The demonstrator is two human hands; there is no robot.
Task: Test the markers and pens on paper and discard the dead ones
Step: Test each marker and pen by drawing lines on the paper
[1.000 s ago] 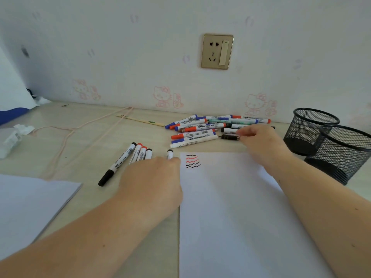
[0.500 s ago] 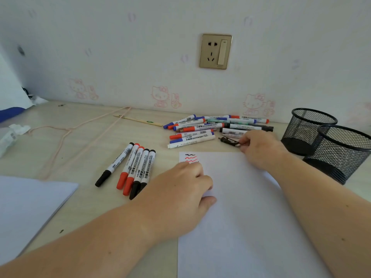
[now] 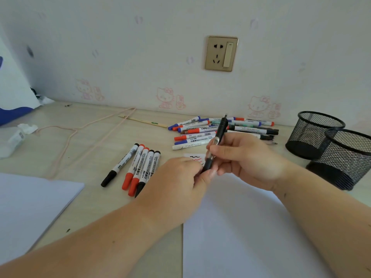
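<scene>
Scanning from the left of the test sheet, we find a second stack of paper lying at the desk's near edge, then a neat row of five capped markers just beside the sheet's left edge, probably set apart as already tried. Our left hand rests at the sheet's top left corner and pinches the lower end of a black pen, likely to steady it or work its tip. Our right hand grasps the same pen around its middle, holding it steeply tilted above the sheet's top edge, next to the black and red squiggles already drawn there. Beyond the sheet's top edge lies the untested pile of markers, near the wall. To the right of the sheet stand two mesh cups, touching each other; we judge one may take the dead ones. Most of the sheet is blank, leaving plenty of room for strokes.
</scene>
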